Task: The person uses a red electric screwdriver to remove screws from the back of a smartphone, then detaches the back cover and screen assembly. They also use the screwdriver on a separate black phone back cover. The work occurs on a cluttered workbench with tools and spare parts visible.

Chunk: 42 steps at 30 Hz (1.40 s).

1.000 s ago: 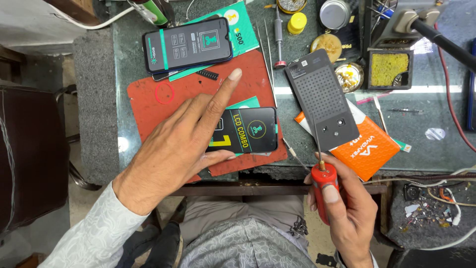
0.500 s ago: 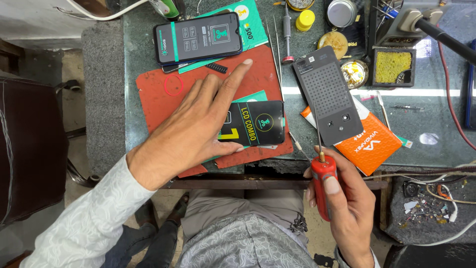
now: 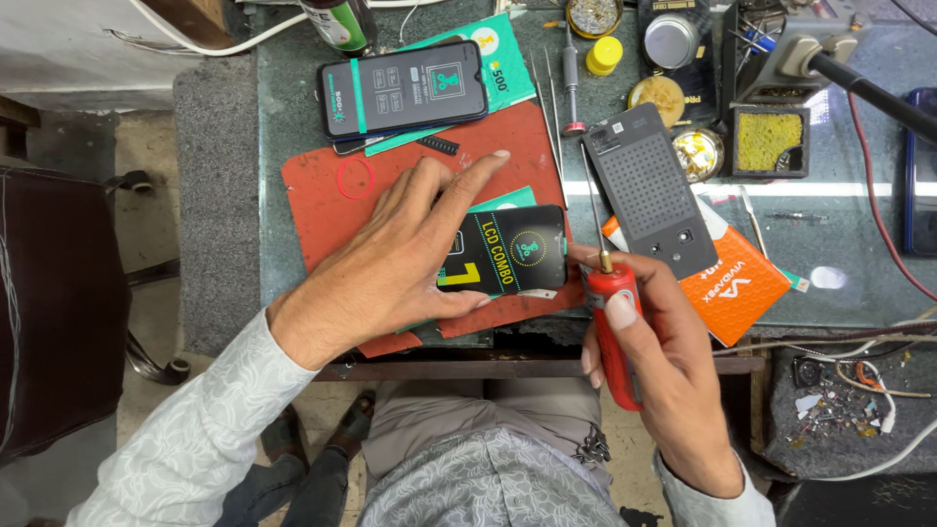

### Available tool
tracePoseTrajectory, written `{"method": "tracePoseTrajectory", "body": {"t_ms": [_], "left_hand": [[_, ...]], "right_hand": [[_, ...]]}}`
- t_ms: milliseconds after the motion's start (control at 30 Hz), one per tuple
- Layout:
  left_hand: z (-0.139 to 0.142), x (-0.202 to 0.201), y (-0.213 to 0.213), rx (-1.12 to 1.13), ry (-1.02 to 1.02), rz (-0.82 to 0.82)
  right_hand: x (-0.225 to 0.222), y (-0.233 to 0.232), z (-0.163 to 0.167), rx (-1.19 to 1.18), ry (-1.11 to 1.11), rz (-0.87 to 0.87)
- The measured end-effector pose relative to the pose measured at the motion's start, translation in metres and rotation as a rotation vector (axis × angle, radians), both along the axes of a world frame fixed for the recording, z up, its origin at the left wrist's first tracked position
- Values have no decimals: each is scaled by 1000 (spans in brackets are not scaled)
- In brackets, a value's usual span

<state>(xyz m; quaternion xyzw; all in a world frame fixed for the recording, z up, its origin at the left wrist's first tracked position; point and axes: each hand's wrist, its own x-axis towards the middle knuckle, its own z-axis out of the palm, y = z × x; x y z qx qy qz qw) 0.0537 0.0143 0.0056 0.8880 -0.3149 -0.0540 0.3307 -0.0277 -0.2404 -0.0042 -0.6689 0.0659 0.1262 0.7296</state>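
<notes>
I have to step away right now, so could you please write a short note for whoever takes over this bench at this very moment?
Left hand: lies flat, open, on the black phone display panel with a protective film, which rests on the red rubber work mat.
Right hand: grips the red-handled precision screwdriver, its thin shaft pointing up beside the dark perforated rectangular plate.
Nearby: a second dark phone with a lit screen at the mat's top edge, an orange packet under the plate.
Done: nothing visibly opened. Left: the panel is untouched by the tool.
</notes>
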Motion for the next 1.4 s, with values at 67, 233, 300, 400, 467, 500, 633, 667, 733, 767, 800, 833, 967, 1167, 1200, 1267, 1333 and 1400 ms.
{"method": "tracePoseTrajectory", "body": {"t_ms": [67, 233, 300, 400, 467, 500, 633, 667, 733, 767, 800, 833, 967, 1167, 1200, 1267, 1333, 1400], "left_hand": [[-1, 0, 4, -24, -10, -6], [0, -1, 10, -41, -1, -13], [2, -2, 12, -71, -13, -27], [7, -5, 19, -87, -45, -33], [11, -13, 24, -51, -111, -7], [13, -20, 26, -15, -167, 18], [8, -52, 16, -11, -188, 248], [4, -61, 10, -43, -205, 323], [-6, -72, -3, -114, -247, 466], [-11, -77, -7, -137, -240, 499], [-15, -80, -10, -162, -238, 531], [-19, -81, -13, -190, -242, 565], [-23, -83, -13, -340, -239, 641], [-22, -71, -7, -532, -156, 642], [-23, -67, -4, -538, -172, 630], [-26, -59, 4, -552, -176, 615], [-29, -48, 11, -577, -153, 604], [-32, -39, 16, -606, -118, 597]], "right_hand": [[2, 2, 3, 42, 5, -12], [3, 6, 6, 43, 61, -63], [2, 8, 8, 56, 96, -65], [0, 11, 15, 129, 113, -60], [-2, 13, 22, 148, 87, -49], [-2, 14, 25, 158, 74, -44], [-5, 17, 40, 166, -40, 8], [-6, 17, 43, 190, -82, 43], [0, 19, 44, 172, -146, 71], [2, 20, 44, 130, -152, 69], [6, 21, 42, 87, -165, 68], [12, 24, 39, -74, -259, 86], [33, 31, 27, -594, -449, 211], [27, 38, 19, -859, -364, 214], [25, 40, 18, -864, -444, 204], [19, 44, 17, -900, -514, 185], [9, 50, 16, -920, -515, 162], [-2, 59, 13, -915, -462, 133]]}}
